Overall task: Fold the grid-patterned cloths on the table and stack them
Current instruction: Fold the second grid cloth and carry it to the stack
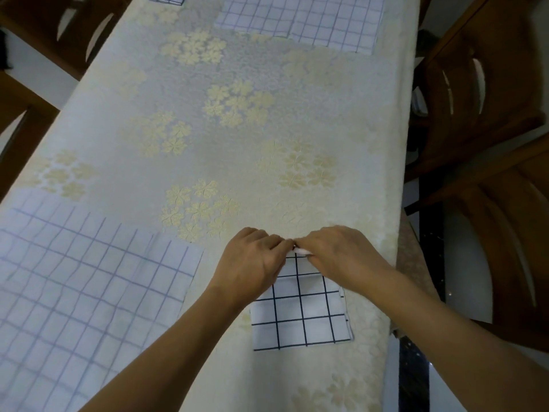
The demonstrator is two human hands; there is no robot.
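1. Head view: the folded cloth [300, 316] lies on the near right part of the table [237, 138], close to its right edge.
2. The left hand [252, 263] and right hand [335, 254] meet at its far edge, fingers curled, both pinching the fabric.
3. An unfolded cloth [89, 286] lies flat to the left, just beside the folded one. Overlapping far cloths [297, 19] lie at the far end.
4. Wooden chairs [475, 99] stand beside the table.

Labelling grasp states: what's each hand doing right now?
Left hand: pinching far edge of the small folded white cloth with dark grid lines.
Right hand: pinching the same edge.
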